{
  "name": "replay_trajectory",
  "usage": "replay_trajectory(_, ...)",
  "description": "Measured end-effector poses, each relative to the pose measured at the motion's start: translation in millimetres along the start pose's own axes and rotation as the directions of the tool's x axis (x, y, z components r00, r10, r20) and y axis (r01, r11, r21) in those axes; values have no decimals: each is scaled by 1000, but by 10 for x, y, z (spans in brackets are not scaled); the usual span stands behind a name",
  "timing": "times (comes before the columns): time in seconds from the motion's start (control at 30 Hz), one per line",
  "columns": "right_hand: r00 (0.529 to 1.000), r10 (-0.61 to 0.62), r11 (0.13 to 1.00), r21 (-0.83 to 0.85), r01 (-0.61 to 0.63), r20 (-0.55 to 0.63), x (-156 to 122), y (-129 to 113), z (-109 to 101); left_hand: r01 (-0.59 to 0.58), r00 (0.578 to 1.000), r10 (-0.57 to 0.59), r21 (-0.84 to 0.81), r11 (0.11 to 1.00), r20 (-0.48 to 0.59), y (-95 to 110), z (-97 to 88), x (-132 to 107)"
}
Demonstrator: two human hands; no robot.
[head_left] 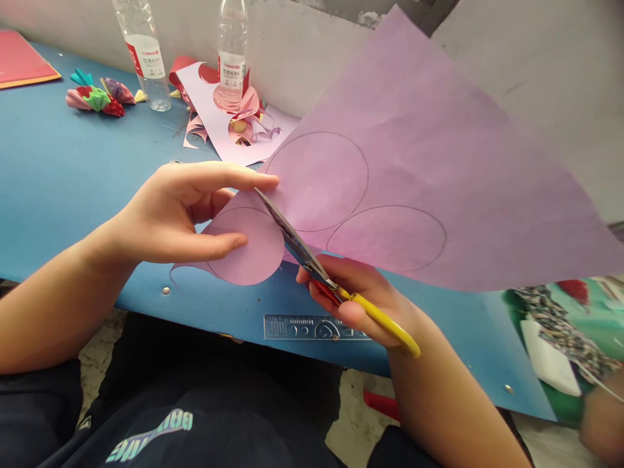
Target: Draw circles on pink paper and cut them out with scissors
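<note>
Head view: left hand (pixel 180 214) clamps the near-left corner of the purple sheet (pixel 439 162), thumb on top, fingers spread along the edge, pinching a partly cut disc (pixel 248 250). The sheet is held up off the blue table (pixel 63 182), tilted, with its far corner high. Right hand (pixel 361 299) sits just under the sheet's near edge, fingers closed around the yellow handles of the scissors (pixel 312 263). The blades are in the sheet beside the disc, running up toward the left fingertips, and look almost together. Two pencilled circles (pixel 316 182) (pixel 387 239) are on the sheet to the right of the blades, both uncut. Below the sheet's near edge, a clear stencil ruler (pixel 312 328) lies flat on the table. Behind the sheet's left corner: a pale sheet with round holes (pixel 214 123) plus curled scraps, and two clear plastic bottles (pixel 143 52) (pixel 231 52) standing upright. Further left of that: small folded paper flowers (pixel 97 97), then a red sheet (pixel 22 62) at the table's far corner.
</note>
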State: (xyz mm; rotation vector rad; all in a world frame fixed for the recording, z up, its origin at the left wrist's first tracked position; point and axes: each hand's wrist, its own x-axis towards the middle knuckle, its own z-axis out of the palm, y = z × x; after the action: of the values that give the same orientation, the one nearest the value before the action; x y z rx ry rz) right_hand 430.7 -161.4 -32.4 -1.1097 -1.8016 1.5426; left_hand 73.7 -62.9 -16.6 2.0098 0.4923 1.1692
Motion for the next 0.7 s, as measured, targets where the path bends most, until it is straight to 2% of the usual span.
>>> replay_trajectory(0.1,1000,17,1000,1,-17,-8,-15,-6,-2,-57,997,58,-23,998,51,27,-25,14)
replay_trajectory(0.3,999,44,999,-3,-44,-4,-41,-1,-15,70,997,-69,-34,997,20,86,0,2)
replay_trajectory(0.47,1000,25,1000,4,-25,-3,-51,30,-26,92,996,-91,-43,995,24,85,-13,-7)
replay_trajectory(0.7,999,-8,999,34,7,35,-30,71,-47,66,997,-59,-121,990,56,4,-79,25)
